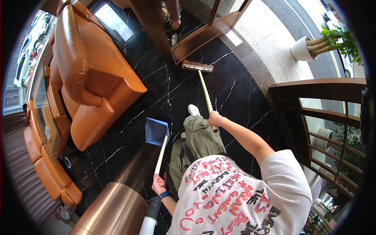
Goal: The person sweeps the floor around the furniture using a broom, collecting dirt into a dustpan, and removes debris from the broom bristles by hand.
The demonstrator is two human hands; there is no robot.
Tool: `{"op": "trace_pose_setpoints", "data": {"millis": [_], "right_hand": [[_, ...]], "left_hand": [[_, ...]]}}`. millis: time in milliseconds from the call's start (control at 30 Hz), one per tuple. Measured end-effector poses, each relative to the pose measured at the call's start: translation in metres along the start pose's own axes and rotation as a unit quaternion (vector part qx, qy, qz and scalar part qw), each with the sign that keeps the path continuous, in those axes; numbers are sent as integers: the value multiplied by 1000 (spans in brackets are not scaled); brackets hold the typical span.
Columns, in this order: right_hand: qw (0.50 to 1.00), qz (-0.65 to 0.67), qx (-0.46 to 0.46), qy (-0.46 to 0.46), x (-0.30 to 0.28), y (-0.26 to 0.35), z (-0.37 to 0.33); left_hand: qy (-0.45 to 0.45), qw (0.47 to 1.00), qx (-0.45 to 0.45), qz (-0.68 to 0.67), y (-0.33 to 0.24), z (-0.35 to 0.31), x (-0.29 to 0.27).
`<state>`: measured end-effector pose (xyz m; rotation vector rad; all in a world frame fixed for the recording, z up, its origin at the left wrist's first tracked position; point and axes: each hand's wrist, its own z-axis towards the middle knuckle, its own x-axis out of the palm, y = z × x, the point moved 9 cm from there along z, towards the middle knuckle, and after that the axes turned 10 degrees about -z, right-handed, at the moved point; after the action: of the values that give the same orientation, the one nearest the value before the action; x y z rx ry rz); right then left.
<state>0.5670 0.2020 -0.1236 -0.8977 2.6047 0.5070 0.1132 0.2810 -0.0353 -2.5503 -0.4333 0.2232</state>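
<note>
My right hand [214,118] is closed round the pale wooden handle of a broom [205,88], near the handle's top end. The broom's brown bristle head lies on the black floor ahead, beside the corner of a brown door frame. In my left hand [158,184] is the white handle of a long-handled dustpan [156,132], gripped near its upper end. The dustpan's blue scoop is at floor level to the left of my feet, apart from the broom. Whether the scoop holds anything is hard to make out.
An orange leather sofa chair [102,78] stands to the left, with a second orange seat [53,176] beyond it. A copper-coloured cylinder [113,211] is close by my left arm. Brown-framed doors [205,37] stand ahead and right [317,102]. Outside is a white planter [302,49].
</note>
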Motion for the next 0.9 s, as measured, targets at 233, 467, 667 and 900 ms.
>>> {"op": "trace_pose_setpoints", "data": {"millis": [233,467,667,900], "right_hand": [[1000,-18,24,2,57,18,-47],[997,-66,46,12,93,-11,-103],[986,119,111,35,108,-43,-157],[958,262,110,39,96,-51,-178]], "left_hand": [[13,1000,20,11,11,3,-48],[-15,997,18,76,9,18,-83],[-72,997,19,33,17,13,-103],[-118,993,9,-19,34,6,-137]]}}
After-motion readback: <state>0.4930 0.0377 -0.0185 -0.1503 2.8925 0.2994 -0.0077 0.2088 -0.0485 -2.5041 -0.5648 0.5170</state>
